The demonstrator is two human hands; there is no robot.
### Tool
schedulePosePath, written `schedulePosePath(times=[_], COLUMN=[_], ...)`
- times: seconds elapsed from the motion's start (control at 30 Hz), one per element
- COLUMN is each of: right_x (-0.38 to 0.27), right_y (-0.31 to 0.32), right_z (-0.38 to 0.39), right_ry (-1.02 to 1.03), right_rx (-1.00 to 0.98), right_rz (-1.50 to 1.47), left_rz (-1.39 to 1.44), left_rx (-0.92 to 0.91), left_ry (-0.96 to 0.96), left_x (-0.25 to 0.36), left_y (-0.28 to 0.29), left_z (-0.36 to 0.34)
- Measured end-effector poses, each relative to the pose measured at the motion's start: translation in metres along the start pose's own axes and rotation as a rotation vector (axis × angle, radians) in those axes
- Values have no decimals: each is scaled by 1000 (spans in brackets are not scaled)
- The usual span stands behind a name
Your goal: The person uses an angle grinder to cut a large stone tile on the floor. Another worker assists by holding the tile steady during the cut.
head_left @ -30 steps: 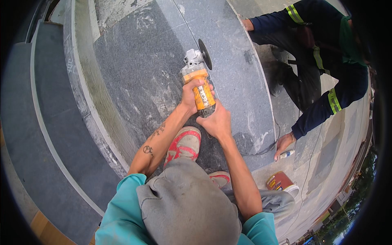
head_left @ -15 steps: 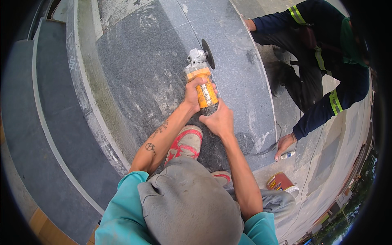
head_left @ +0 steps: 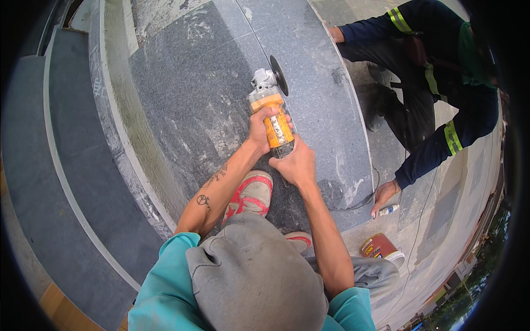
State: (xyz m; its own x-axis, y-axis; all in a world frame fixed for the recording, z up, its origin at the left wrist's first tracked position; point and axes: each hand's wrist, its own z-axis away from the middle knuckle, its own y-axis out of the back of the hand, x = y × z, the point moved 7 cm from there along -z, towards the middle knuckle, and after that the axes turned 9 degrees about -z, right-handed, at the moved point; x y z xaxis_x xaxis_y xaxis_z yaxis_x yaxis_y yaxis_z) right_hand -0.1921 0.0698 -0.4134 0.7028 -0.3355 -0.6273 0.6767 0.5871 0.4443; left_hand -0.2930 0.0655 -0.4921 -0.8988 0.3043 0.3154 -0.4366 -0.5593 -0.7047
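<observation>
A yellow angle grinder with a grey metal head lies between my two hands. Its thin black cutting disc stands on edge at the right of the head, along the seam between the grey stone slabs. My left hand is closed round the middle of the yellow body, thumb on top. Lower down, my right hand grips the black rear end of the grinder. Whether the disc touches the stone I cannot tell.
At the right, a co-worker in dark clothes with reflective bands crouches, one hand on the ground beside a small white bottle. A reddish-brown bucket lies nearer me. A thin cable crosses the floor. My shoe rests on the slabs.
The grinder and its disc have shifted very slightly down and left in the picture, still in both my hands. The co-worker's hand stays by the bottle.
</observation>
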Motion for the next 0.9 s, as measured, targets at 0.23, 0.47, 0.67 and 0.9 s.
schedulePosePath(times=[0.23, 0.47, 0.67, 0.9], right_x=[1, -9, -33, -25], right_y=[-2, 1, 1, 2], right_z=[0, -2, -18, -17], right_ry=[-31, -33, -51, -20], right_rx=[-48, -55, -99, -93], right_rz=[22, 41, 133, 154], left_rz=[22, 10, 1, 6], left_rx=[15, 41, 55, 59], left_ry=[13, 26, 23, 26], left_x=[0, 4, 25, 19], left_y=[-1, -2, -1, -2], left_z=[1, 0, -13, -11])
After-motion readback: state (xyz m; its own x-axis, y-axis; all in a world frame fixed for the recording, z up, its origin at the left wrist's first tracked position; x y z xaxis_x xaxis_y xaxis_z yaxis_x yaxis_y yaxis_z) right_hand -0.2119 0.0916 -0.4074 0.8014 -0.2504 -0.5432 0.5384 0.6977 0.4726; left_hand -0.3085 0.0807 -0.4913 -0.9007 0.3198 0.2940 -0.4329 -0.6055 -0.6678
